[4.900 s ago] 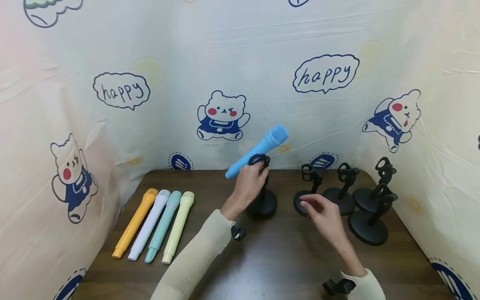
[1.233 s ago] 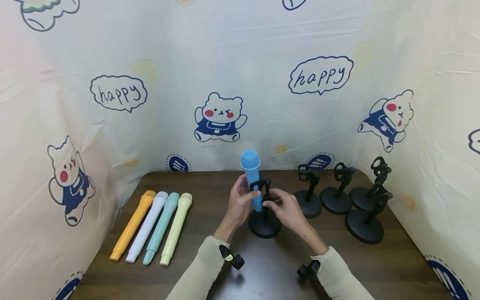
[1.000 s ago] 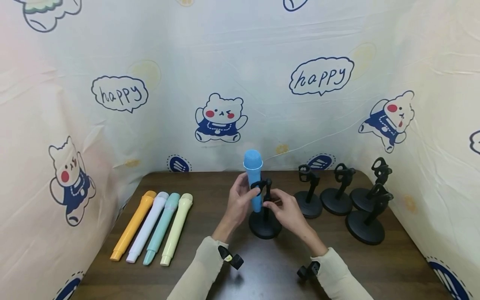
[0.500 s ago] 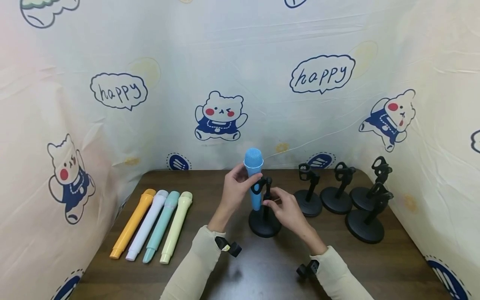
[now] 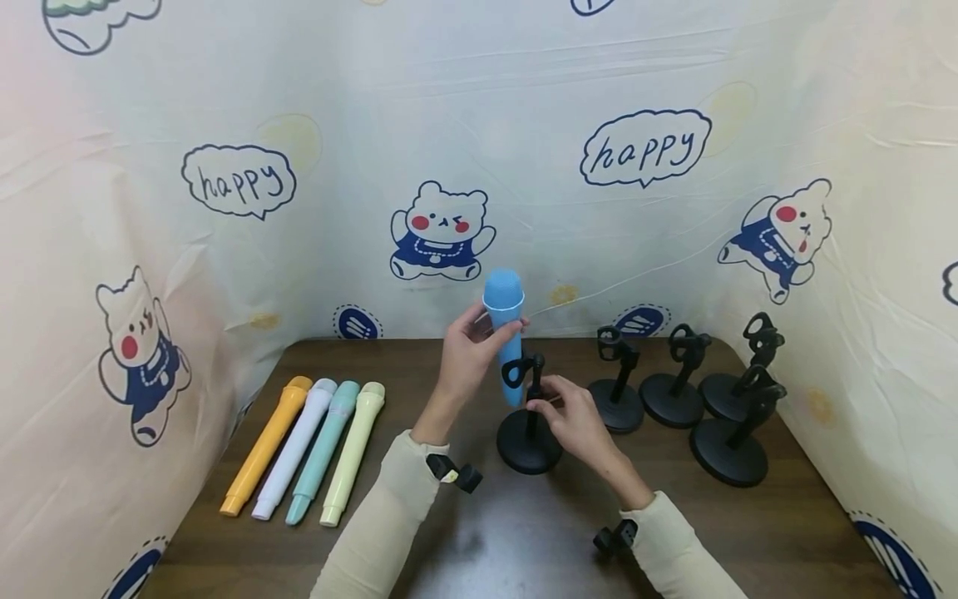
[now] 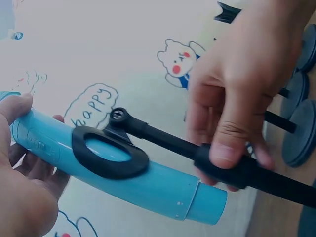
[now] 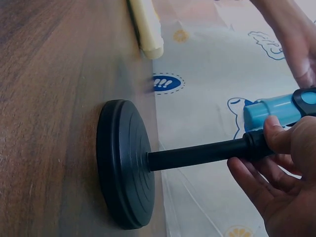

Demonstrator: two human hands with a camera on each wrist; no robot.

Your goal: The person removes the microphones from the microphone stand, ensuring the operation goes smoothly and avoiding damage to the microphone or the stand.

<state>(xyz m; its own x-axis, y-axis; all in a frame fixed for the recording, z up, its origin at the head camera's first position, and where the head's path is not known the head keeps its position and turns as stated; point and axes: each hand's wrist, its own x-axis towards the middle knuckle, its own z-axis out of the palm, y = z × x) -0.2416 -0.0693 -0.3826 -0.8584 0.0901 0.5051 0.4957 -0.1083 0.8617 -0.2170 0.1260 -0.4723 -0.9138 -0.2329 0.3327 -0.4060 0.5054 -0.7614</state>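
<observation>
My left hand point(image 5: 467, 358) grips a blue toy microphone point(image 5: 504, 293) below its rounded head, holding it nearly upright. The microphone's body stands behind the ring clip point(image 6: 109, 152) of a black desk microphone stand point(image 5: 528, 445); the whole ring shows in front of the blue body in the left wrist view. With thumb and fingers, my right hand point(image 5: 576, 420) pinches the collar on the stand's pole point(image 7: 197, 155). The stand's round base point(image 7: 126, 165) rests on the table. In the left wrist view, the microphone's lower end point(image 6: 210, 203) is bare, below the ring.
Orange point(image 5: 265, 445), lavender point(image 5: 295, 449), teal point(image 5: 323, 453) and pale yellow point(image 5: 355, 453) microphones lie side by side on the table's left. Several more black stands point(image 5: 677, 399) stand at the right. A printed cloth point(image 5: 337, 208) hangs behind the table point(image 5: 509, 557).
Earlier the microphone lay tilted at the stand's top, with my right hand off this stand. Since half a second ago, my left hand has raised the microphone slightly; my right hand has stayed put.
</observation>
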